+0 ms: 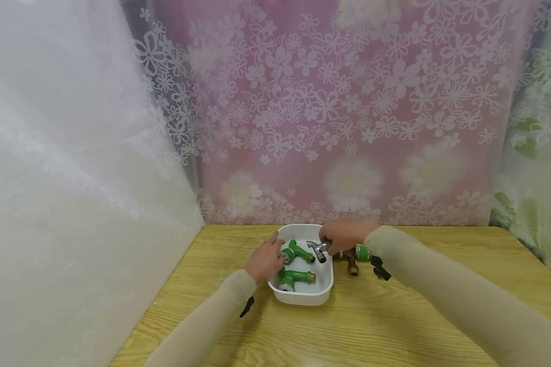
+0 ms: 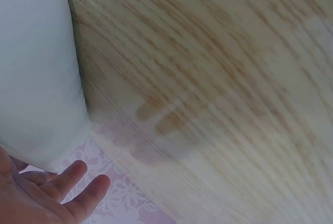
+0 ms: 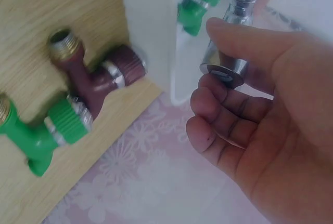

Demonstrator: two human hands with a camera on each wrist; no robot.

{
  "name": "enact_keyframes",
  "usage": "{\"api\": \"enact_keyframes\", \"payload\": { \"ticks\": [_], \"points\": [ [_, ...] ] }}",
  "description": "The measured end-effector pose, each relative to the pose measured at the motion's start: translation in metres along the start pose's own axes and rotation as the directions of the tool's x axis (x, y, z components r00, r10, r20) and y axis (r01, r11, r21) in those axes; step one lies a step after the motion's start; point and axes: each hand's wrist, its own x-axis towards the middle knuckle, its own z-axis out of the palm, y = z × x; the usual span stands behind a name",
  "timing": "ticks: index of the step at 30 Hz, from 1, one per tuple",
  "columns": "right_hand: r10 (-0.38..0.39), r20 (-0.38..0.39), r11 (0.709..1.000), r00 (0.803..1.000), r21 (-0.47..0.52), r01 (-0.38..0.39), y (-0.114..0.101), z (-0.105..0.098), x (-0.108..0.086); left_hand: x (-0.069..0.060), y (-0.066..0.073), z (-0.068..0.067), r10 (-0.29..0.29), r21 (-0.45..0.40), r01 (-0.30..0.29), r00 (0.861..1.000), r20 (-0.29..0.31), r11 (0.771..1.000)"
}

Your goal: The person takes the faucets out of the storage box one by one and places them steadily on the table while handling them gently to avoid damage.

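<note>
Chrome tap, pinched by the right hand, runs leftward from those fingers over the right side of the white tub; the left hand, fingers apart, lies farther off, at the left rim.

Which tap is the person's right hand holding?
The shiny silver metal tap. It alone is gripped by the right hand, and its silver body stands out from the curved green taps and the branching dark brown tap.

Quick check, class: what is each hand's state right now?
Left hand: open, fingers loosely extended beside the white tub.
Right hand: closed, holding the silver tap.
</note>
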Motion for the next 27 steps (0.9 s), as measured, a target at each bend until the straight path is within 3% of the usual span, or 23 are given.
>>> {"api": "enact_keyframes", "payload": {
  "ticks": [9, 27],
  "points": [
    [0.005, -0.004, 1.000, 1.000, 0.002, -0.005, 0.022, -0.007, -0.027, 0.001, 0.000, 0.000, 0.005, 0.015, -0.005, 1.000, 0.002, 1.000],
    [0.022, -0.043, 0.999, 0.999, -0.028, -0.023, 0.072, 0.009, -0.070, 0.002, 0.000, 0.001, -0.005, 0.031, 0.005, 1.000, 0.001, 0.999]
  ]
}}
